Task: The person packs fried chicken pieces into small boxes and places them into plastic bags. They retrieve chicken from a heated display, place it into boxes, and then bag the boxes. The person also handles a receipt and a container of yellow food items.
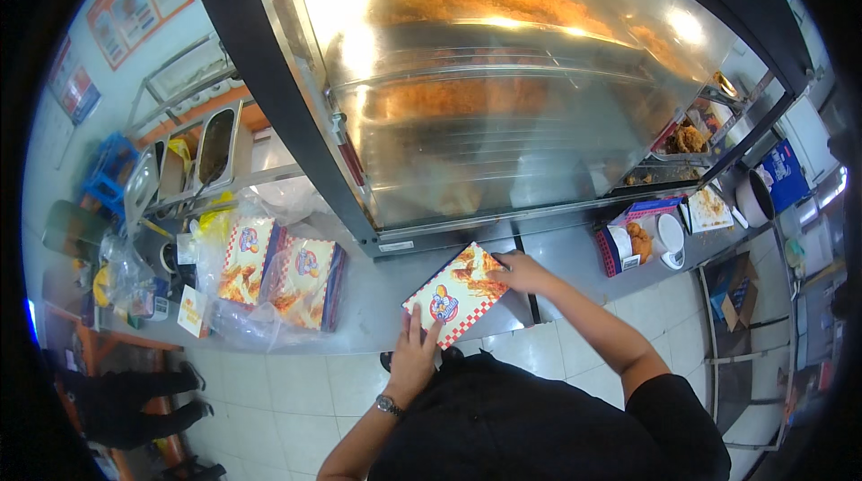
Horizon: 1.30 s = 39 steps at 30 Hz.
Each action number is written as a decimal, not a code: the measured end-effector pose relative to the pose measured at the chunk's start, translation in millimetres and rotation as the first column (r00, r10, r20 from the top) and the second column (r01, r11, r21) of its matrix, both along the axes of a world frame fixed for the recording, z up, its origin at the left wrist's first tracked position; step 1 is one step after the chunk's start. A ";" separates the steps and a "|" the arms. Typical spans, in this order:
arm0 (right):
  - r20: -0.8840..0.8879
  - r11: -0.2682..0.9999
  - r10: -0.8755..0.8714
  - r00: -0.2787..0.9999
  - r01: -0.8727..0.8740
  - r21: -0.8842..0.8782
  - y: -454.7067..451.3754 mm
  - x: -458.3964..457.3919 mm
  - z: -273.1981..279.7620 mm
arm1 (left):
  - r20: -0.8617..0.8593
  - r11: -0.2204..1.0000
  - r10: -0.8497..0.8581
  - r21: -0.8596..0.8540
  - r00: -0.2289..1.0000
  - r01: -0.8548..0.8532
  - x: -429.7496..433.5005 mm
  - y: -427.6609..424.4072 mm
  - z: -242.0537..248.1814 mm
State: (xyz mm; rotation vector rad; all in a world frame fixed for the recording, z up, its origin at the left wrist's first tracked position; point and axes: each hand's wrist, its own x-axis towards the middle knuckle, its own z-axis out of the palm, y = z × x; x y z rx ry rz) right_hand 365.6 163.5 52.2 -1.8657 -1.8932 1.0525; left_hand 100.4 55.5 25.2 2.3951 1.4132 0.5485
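A printed cardboard food box (465,285) with a red checkered border lies tilted in front of me, above the steel counter (377,306). My left hand (414,353) holds its near left end, the fingers spread over the printed face. At the far right end my right hand (518,272) grips the edge. Whether the box is flat or folded up I cannot tell. To the left, two stacks of like boxes, a left stack (246,259) and a right stack (306,279), sit partly wrapped in clear plastic (236,323).
A glass heated display cabinet (498,178) with fried chicken (485,3) stands behind the counter. On the right, an open box (609,259) holds chicken and a lidded white cup (669,233). Steel food pans (219,144) are at left. A person in dark clothes (128,407) stands lower left.
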 end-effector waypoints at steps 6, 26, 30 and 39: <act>0.486 0.861 -0.128 0.865 -0.146 0.487 -37.4 -15.2 -33.0 | 0.523 0.936 0.348 -0.241 0.778 -0.257 28.3 6.4 -3.0; 0.422 0.790 0.478 0.770 -0.587 0.176 -1.8 -63.6 17.5 | -0.002 0.973 0.128 0.195 0.992 -0.125 31.4 4.3 -44.1; 0.421 0.779 0.487 0.765 -0.598 0.186 1.0 -63.0 19.8 | -0.203 0.970 0.145 0.221 0.968 -0.099 35.5 10.0 -39.5; 0.389 0.784 0.515 0.764 -0.604 0.147 3.2 -62.2 23.1 | -0.273 0.986 0.154 0.103 0.950 -0.130 47.4 9.2 -25.0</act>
